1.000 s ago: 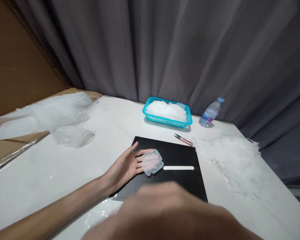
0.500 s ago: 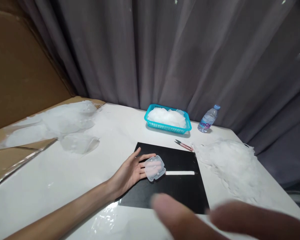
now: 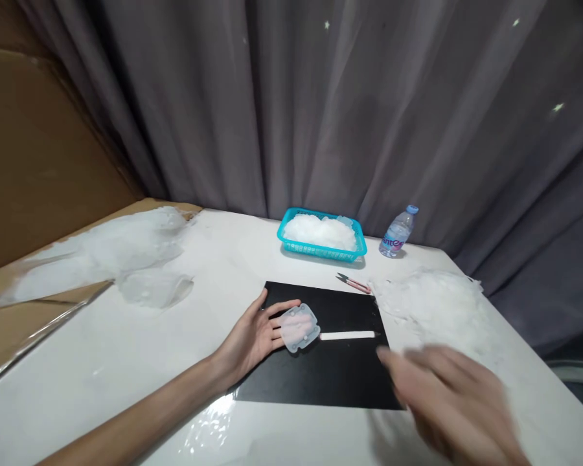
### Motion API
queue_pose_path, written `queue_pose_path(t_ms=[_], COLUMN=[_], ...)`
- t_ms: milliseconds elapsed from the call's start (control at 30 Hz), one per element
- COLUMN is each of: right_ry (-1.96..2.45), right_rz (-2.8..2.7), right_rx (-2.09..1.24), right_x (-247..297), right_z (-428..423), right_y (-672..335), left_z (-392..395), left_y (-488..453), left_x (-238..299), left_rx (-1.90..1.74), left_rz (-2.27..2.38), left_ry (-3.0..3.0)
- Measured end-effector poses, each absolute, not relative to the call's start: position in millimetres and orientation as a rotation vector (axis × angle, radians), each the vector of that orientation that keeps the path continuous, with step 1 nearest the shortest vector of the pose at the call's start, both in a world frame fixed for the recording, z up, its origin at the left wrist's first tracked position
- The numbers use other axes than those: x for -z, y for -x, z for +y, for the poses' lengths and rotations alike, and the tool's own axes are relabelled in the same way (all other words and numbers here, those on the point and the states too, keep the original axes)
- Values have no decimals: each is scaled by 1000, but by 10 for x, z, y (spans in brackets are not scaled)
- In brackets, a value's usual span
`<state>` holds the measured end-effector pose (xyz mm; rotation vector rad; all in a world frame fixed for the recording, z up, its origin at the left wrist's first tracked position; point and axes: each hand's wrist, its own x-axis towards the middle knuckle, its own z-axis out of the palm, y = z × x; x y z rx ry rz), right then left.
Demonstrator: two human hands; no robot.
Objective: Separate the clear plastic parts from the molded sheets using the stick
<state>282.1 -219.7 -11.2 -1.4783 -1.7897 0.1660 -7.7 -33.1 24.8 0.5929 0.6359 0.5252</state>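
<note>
My left hand (image 3: 252, 336) is palm up over the black mat (image 3: 330, 382), its fingers stretched under a small translucent plastic piece (image 3: 299, 329) with a squarish, notched outline and small round bumps. The fingers show through it. Just right of the piece, a white pen-like stick (image 3: 348, 335) with a dark tip lies on the mat. My right hand (image 3: 451, 395) is above the mat's front right corner, smeared by motion. Its thumb points toward the mat, and I cannot make out whether anything is in its fingers.
Behind the mat lie pink-handled thread snips (image 3: 354, 283). A turquoise basket (image 3: 320, 251) of white fluffy stuff and a water bottle (image 3: 398, 233) stand at the back. White fluff in clear plastic (image 3: 432, 304) lies right; plastic bags (image 3: 121, 249) lie left near cardboard (image 3: 53, 129).
My right hand has moved away from close to the camera, forward and to the right over the mat's corner. My left hand keeps the plastic piece in place. The view has shifted slightly.
</note>
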Motion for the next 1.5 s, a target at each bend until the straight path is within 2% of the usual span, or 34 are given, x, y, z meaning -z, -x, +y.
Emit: queue_pose_path(t_ms=[133,233,433,600,933,1300,1500], right_ry=[1433,1482,1533,1679,1706,1766,1749], right_rz=[-1959,-2045,-2122,-1865,-1581,-1605,-1598], right_rx=[41,42,-321,-696,-869,-867,-865], right_x=[-22,9,14,-58,-39,70,108], right_z=[-1410,-1271,-1404,-1433,-1338,-1336,-1343], right_y=[-2740,-2677,-2821,-2940,-2881,-2857,-2844], left_z=[-357,-362,-342,-244,736,1336,1829], left_y=[86,95,106,35,-630,-920,-1121], left_x=[-288,-287,-250,-300,-822,-743,-768], left_rx=[-531,-510,-400,-359,-772,-704,-796], left_rz=[629,596,576,548,623,572,683], left_ry=[-599,-625,-717,-759,-1207,-1407,-1686])
